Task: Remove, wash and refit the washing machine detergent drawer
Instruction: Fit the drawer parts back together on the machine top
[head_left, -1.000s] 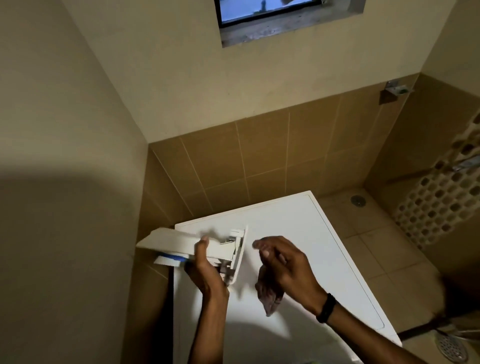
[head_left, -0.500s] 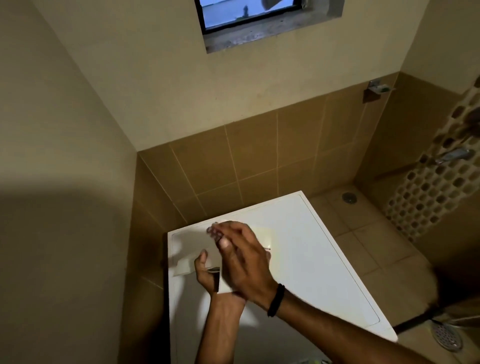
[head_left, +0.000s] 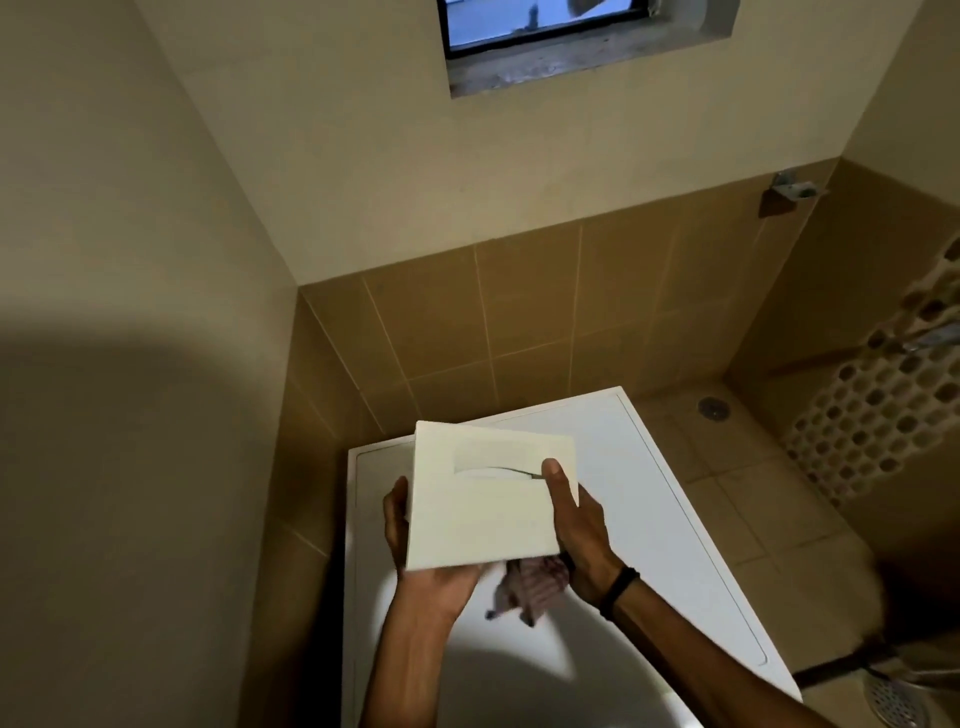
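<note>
Detergent drawer (head_left: 483, 519), front panel facing up, is held above the washing machine (head_left: 660, 519). The left hand (head_left: 434, 584) has its grip round the left edge. The right hand (head_left: 576, 530) grips the right side, thumb at the handle slot (a cloth (head_left: 524, 590) hangs beneath).

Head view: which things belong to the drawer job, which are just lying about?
Job: detergent drawer, gripped by left hand and right hand; cloth beneath it; washing machine top.
Lying about: window, floor drain, wall bracket.
</note>
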